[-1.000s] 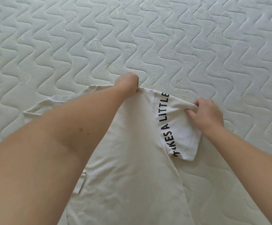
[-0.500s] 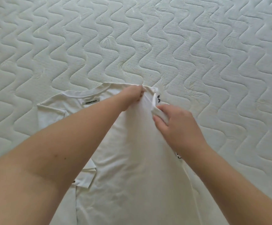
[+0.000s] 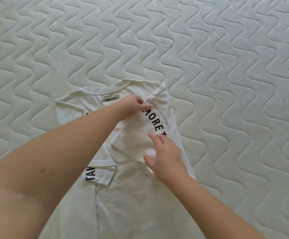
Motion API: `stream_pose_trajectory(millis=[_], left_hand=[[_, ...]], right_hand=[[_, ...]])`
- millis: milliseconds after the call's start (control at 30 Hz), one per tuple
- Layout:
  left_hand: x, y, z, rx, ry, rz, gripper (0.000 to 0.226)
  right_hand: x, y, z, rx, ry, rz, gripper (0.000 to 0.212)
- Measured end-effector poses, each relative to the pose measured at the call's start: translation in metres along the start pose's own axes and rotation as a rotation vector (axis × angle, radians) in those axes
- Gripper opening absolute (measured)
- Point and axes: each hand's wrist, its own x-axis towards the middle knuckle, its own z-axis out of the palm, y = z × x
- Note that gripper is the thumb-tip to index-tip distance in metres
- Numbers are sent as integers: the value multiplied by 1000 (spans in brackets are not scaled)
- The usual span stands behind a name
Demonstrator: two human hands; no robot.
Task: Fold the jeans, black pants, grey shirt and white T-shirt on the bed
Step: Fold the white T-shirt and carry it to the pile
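The white T-shirt lies flat on the bed, collar away from me, with a small label under the neckline. Both sides are folded inward. Its right sleeve, printed with black letters, lies folded across the shirt's back. My left hand pinches the upper edge of that sleeve near the collar. My right hand rests on the sleeve's lower part with fingers spread and fairly straight. The left sleeve, also lettered, is tucked in below my left forearm. No jeans, black pants or grey shirt are in view.
The white quilted mattress with a wavy stitch pattern fills the view on all sides of the shirt. Nothing else lies on it within the frame.
My right hand carried the right sleeve over from the right side onto the shirt's back, let go and now lies flat on it. My left hand stayed near the collar, now pinching the sleeve's edge.
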Motion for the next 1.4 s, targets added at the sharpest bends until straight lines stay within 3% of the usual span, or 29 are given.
stream_pose_trajectory(millis=[133, 233, 333, 500, 633, 800, 1000, 1200, 1267, 1400], left_hand=[[-10, -1, 22, 152, 178, 103, 26], [-20, -10, 27, 149, 181, 89, 29], [-30, -25, 32, 298, 156, 43, 45], [-54, -51, 45, 258, 286, -14, 28], [-68, -51, 40, 140, 369, 55, 24], [-65, -38, 8, 131, 420, 123, 21], [-57, -52, -29, 216, 478, 164, 19], [-41, -76, -25, 346, 385, -45, 16], [-37, -76, -20, 384, 388, -96, 29], [-24, -55, -7, 449, 488, 70, 47]], right_hand=[[-12, 29, 24, -333, -120, -82, 82], [-12, 34, 28, -412, -100, -128, 84], [-10, 35, 31, -441, 75, -200, 65], [-11, 27, 34, -344, 319, -269, 1], [-8, 10, 27, -245, 390, -191, 17], [-9, -19, 26, -136, 425, -150, 15], [-1, -51, 41, -33, 346, -132, 11], [-1, -40, 61, -32, 113, -172, 32], [-2, -29, 62, -66, 41, -187, 38], [-2, -13, 60, -109, -12, -223, 41]])
